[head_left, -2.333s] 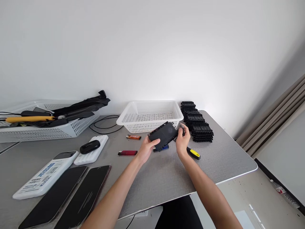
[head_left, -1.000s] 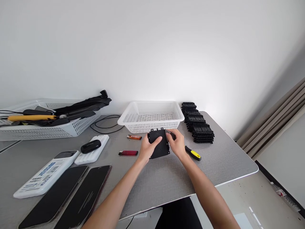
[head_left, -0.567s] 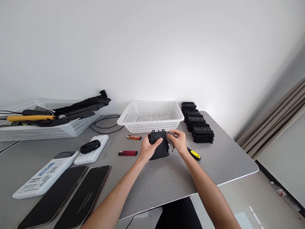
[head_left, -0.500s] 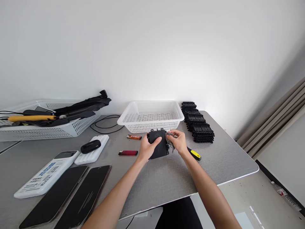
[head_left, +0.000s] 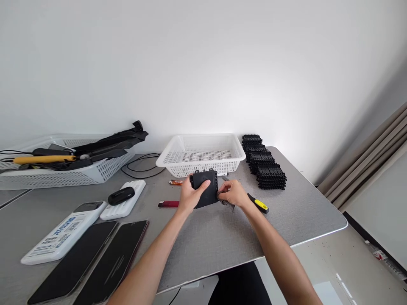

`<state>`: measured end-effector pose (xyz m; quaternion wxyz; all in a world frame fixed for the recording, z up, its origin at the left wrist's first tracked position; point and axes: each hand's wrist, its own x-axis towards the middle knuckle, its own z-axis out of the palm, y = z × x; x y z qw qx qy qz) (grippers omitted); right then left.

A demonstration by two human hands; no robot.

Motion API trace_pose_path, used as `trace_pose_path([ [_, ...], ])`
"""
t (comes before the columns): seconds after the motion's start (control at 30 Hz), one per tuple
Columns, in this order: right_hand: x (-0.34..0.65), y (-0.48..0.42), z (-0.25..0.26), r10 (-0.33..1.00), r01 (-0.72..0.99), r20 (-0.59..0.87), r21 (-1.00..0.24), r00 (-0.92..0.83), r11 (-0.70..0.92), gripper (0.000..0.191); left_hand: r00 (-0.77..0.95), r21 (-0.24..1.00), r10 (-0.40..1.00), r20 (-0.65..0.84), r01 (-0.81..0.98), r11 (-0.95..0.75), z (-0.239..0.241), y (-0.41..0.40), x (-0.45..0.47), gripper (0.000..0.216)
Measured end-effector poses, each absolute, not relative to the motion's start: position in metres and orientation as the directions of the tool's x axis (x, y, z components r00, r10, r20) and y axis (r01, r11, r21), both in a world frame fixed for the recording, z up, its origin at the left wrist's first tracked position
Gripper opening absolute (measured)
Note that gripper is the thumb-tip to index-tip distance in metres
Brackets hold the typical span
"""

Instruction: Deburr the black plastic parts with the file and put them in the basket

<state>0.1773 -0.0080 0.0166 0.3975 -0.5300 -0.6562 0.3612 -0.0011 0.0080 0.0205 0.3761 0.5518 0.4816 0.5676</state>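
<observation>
Plate [head_left: 206,197], black, centre of the frame, left hand [head_left: 190,197] with fingers gripping it, right hand [head_left: 235,194] with fingers pinching grey rag [head_left: 227,204] at its edge

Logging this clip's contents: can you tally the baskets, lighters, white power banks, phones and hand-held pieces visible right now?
White baskets: 2, left and middle
Lighters: 2, red and orange
White power banks: 2, nearer and farther
Phones: 2, left and right
Black panel in the left hand: 1
Grey crumpled piece in the right hand: 1
Total: 10
</observation>
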Motion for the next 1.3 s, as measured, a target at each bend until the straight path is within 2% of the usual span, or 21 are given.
trace_pose_path([
  [0.2,0.17,-0.015,0.019,0.921,0.448,0.372,-0.808,-0.115,0.382,0.009,-0.144,0.977,0.966,0.213,0.034,-0.211,0.023,0.011,-0.005,0.06],
  [0.33,0.17,-0.015,0.023,0.88,0.379,0.47,-0.827,0.063,0.415,0.006,-0.071,0.985,0.983,0.171,0.024,-0.17,0.025,0.009,-0.006,0.06],
  [0.43,0.176,-0.01,0.025,0.854,0.217,0.47,-0.878,0.223,0.427,0.006,-0.004,0.98,0.982,0.191,0.063,-0.19,0.024,0.006,-0.001,0.058],
  [0.53,0.18,-0.005,0.023,0.857,0.1,0.466,-0.885,0.221,0.455,0.013,0.009,0.973,0.977,0.211,0.087,-0.211,0.023,0.004,0.003,0.056],
  [0.7,0.171,-0.007,0.02,0.862,0.153,0.468,-0.883,0.195,0.444,0.012,0.046,0.97,0.974,0.224,0.084,-0.227,0.024,0.002,0.004,0.055],
  [0.83,0.171,-0.009,0.021,0.817,0.185,0.47,-0.883,0.334,0.433,0.014,0.066,0.953,0.958,0.278,0.106,-0.283,0.026,0.002,0.001,0.05],
  [0.93,0.177,-0.004,0.02,0.79,0.111,0.43,-0.898,0.437,0.427,0.017,0.008,0.922,0.932,0.361,0.145,-0.359,0.025,0.004,-0.004,0.045],
  [1.0,0.179,0.001,0.017,0.843,-0.027,0.352,-0.918,0.406,0.396,0.02,-0.041,0.873,0.894,0.447,0.24,-0.425,0.022,0.006,-0.007,0.037],
  [1.07,0.176,0.004,0.015,0.927,-0.199,0.247,-0.93,0.282,0.309,0.025,-0.019,0.774,0.818,0.574,0.336,-0.536,0.021,0.007,-0.009,0.027],
  [1.2,0.167,0.002,0.013,0.997,-0.422,0.074,-0.905,-0.013,0.062,0.031,0.181,0.413,0.552,0.814,0.488,-0.769,0.017,0.008,-0.012,0.024],
  [1.3,0.165,-0.002,0.015,0.986,-0.463,0.036,-0.885,-0.161,-0.043,0.031,0.258,0.222,0.465,0.847,0.622,-0.751,0.013,0.009,-0.016,0.024],
])
